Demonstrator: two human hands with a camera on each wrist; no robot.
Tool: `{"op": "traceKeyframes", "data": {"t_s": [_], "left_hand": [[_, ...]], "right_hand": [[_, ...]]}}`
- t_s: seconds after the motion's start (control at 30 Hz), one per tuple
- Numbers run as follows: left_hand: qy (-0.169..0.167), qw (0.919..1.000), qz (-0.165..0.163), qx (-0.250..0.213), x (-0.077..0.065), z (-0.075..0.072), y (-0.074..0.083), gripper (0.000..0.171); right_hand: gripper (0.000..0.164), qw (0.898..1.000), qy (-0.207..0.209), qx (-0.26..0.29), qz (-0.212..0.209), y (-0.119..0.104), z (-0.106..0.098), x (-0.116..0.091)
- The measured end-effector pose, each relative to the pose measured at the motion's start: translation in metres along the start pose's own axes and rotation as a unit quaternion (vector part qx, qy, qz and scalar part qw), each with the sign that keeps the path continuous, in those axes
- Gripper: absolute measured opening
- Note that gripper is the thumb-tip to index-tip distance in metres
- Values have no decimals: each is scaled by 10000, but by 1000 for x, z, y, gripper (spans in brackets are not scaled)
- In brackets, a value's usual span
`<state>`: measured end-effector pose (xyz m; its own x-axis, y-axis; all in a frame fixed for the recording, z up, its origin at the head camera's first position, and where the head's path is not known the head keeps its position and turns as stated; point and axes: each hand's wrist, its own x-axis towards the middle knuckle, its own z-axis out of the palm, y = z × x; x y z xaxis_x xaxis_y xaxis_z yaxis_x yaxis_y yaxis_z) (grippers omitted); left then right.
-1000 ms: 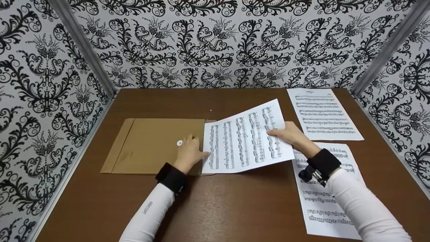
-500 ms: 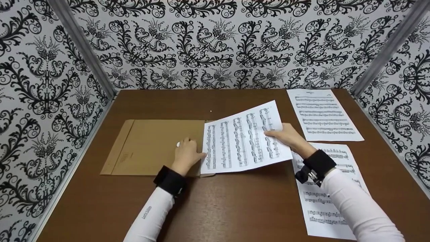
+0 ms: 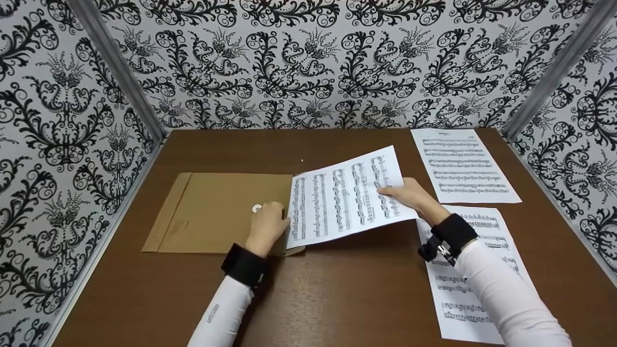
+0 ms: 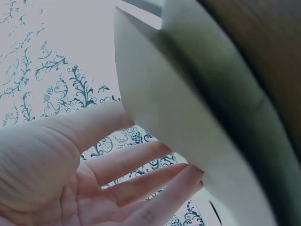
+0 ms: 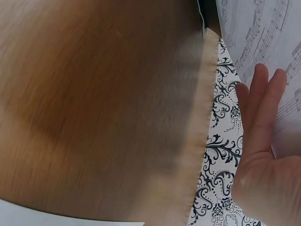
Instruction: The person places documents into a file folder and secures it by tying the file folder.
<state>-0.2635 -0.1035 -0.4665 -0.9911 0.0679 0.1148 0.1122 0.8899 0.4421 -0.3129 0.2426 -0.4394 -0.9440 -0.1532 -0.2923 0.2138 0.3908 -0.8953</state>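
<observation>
A brown paper envelope (image 3: pixel 217 207) with a round white disc (image 3: pixel 257 208) lies flat on the left part of the table. My left hand (image 3: pixel 266 229) pinches its upper layer near the right-hand mouth. Seen from the left wrist, thumb and fingers meet this layer (image 4: pixel 164 99), with a dark gap beneath it. A sheet of printed music (image 3: pixel 332 207) slants up from the envelope's mouth; its left edge is at the opening. My right hand (image 3: pixel 413 196) grips the sheet's raised right end, thumb on top, fingers (image 5: pixel 259 108) underneath.
Another music sheet (image 3: pixel 462 166) lies at the back right of the brown table (image 3: pixel 337 299). In front of it lies one more sheet (image 3: pixel 462 308), partly covered by the right forearm. Patterned walls (image 3: pixel 308 62) close off the back and both sides.
My right hand has moved slightly left and down with the sheet, whose left end shifts left at the envelope's mouth. My left fingers have curled in at the envelope's edge.
</observation>
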Motion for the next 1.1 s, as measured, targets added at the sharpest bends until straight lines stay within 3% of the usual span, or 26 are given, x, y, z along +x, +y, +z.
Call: {"op": "traceKeyframes", "data": {"t_s": [0.33,0.6,0.8,1.1], "left_hand": [[52,9997,98,-219,0,-1,-3,14],[115,9995,192,-244,0,-2,-4,15],[177,9995,230,-130,1,-1,-2,26],[360,9991,175,145,-1,-2,2,17]], "right_hand": [[52,9995,-69,139,269,5,-2,5],[50,9996,-89,177,201,7,1,5],[52,9994,-136,252,199,7,7,1],[52,9982,107,587,74,9,25,-3]]}}
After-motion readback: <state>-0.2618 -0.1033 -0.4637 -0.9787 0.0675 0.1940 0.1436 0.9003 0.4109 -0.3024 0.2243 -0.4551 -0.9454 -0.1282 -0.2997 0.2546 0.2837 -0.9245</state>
